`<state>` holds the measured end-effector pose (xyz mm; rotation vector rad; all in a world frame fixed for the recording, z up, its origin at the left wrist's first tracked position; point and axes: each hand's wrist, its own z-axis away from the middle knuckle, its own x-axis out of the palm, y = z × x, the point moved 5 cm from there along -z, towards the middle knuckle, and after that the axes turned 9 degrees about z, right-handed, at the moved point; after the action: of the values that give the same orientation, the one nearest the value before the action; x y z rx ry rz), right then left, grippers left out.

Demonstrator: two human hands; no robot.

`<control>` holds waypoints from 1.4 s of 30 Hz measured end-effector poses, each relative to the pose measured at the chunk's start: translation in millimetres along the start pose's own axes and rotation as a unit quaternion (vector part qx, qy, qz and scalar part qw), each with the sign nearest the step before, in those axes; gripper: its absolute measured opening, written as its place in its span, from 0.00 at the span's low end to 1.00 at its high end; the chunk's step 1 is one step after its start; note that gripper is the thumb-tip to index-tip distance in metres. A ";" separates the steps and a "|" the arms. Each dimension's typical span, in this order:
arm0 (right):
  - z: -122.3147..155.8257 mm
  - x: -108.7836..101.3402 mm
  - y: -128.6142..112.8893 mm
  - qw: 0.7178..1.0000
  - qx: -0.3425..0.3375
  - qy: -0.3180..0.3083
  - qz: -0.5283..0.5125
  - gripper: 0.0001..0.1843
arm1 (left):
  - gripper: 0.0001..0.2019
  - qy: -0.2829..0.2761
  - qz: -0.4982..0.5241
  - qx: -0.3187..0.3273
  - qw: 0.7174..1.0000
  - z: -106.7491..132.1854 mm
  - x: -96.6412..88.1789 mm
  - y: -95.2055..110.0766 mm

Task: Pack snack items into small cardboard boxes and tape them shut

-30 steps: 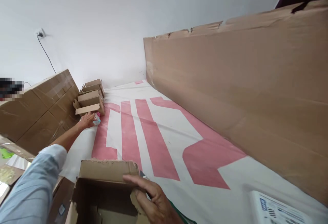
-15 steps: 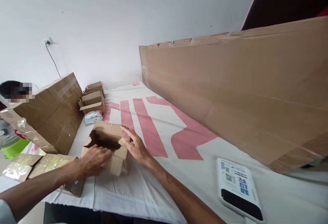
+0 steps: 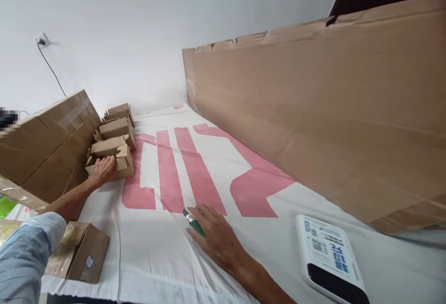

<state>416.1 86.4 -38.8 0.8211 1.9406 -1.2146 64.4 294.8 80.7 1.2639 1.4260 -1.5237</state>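
Note:
My left hand (image 3: 103, 168) has its fingers curled over the near wall of an open cardboard box (image 3: 125, 164). This box stands at the front of a row of similar open boxes, its torn flaps raised. Lower on the table, my right hand (image 3: 218, 234) is bent around a small green-handled tool (image 3: 197, 226) with a metal part and a dark tip. The tool lies between thumb and forefinger, and its rear end is hidden by the palm. No box is near the right hand.
More open boxes (image 3: 116, 126) run back toward the wall. A large taped carton (image 3: 52, 155) stands left of them. Closed small boxes (image 3: 88, 260) sit at the near left. A tall cardboard panel (image 3: 296, 104) borders the right, and a white device (image 3: 329, 248) lies at the near right.
My left hand has carried the open box from the table's middle to the row's front, where the wipes pack no longer shows. My right hand has left the box and is around the green-handled tool.

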 end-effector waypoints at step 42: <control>27.9 4.7 -21.0 0.961 0.132 0.000 -0.243 0.25 | 0.50 -0.031 0.266 0.134 0.954 259.3 -53.5 50.4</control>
<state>403.0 53.8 -41.5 0.4762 2.0760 -1.7917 77.0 26.0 96.3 1.5875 0.7584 -1.3850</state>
